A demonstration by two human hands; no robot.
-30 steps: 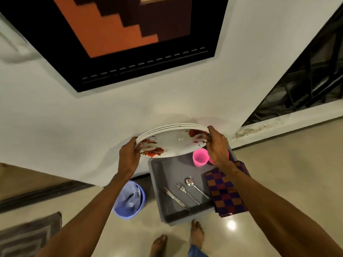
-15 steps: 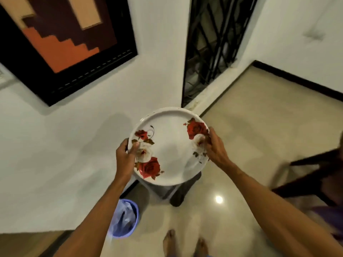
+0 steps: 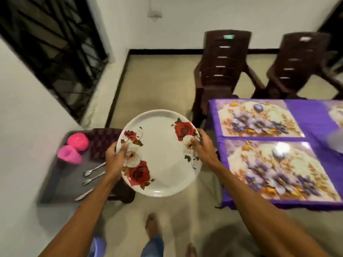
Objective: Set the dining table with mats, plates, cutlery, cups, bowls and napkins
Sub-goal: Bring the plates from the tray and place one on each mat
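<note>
Pinches the left rim of the plate [image 3: 163, 156] with the fingers [image 3: 124, 147] of the left hand [image 3: 114, 161]: thumb on top beside a white flower, the rest curled under. Grips the opposite rim likewise with the right hand [image 3: 205, 148], thumb pressed on the print below a red rose. Holds the plate in the air over the floor [image 3: 157, 86], face up, tipped slightly toward the camera. Being round, shows no long axis; carries one rose cluster at the near-left rim and another at the far-right rim.

To the left, partly hidden behind the left hand and the plate: a grey tray [image 3: 61, 184] with two pink cups [image 3: 78, 141], checked napkins [image 3: 103, 143], a spoon [image 3: 92, 169], a fork [image 3: 92, 178] and a knife [image 3: 83, 195], the cutlery lying side by side.

To the right, apart from the plate: the worktop [image 3: 311, 113] under a purple cloth, bearing flowered mats [image 3: 278, 171].

Beyond the worktop: two dark chairs [image 3: 222, 67]. On the left wall: a barred window [image 3: 55, 52]. Below the plate: bare feet [image 3: 151, 226], blurred.
</note>
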